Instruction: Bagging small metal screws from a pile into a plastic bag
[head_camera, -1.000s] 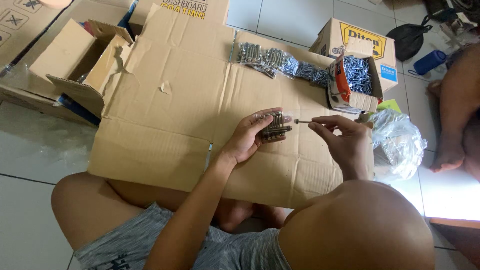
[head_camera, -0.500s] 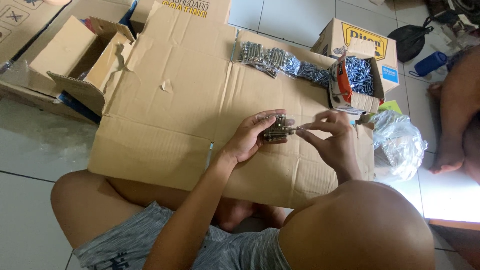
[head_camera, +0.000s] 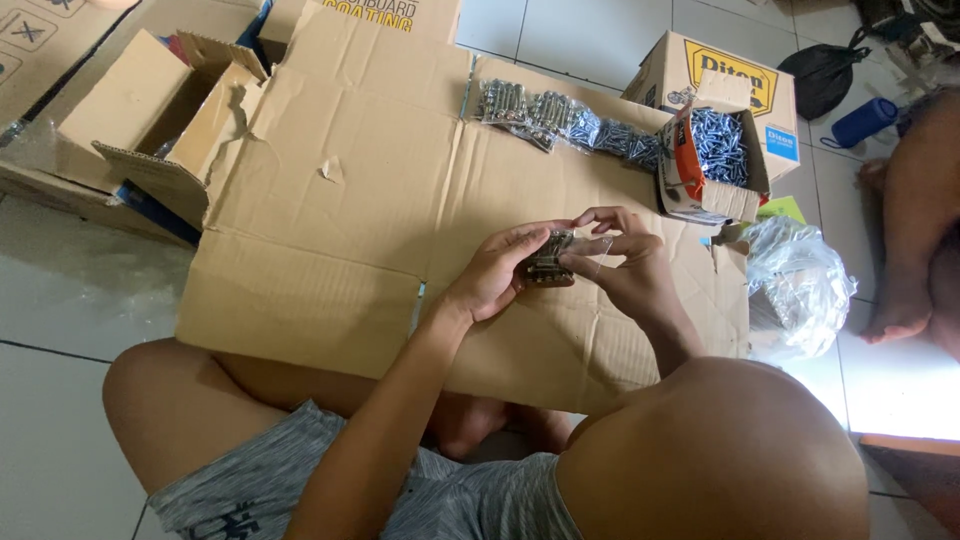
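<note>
A small bundle of screws (head_camera: 549, 262) sits in the left hand (head_camera: 497, 275), fingers curled tight around it, above the flat cardboard sheet (head_camera: 330, 220). The right hand (head_camera: 622, 268) pinches its end; what is between those fingertips is hard to make out. Farther off lie little clear packets (head_camera: 560, 120), then an open box of blue screws (head_camera: 715, 150) with a yellow label. A crinkly plastic bag (head_camera: 795, 285) hides its insides.
</note>
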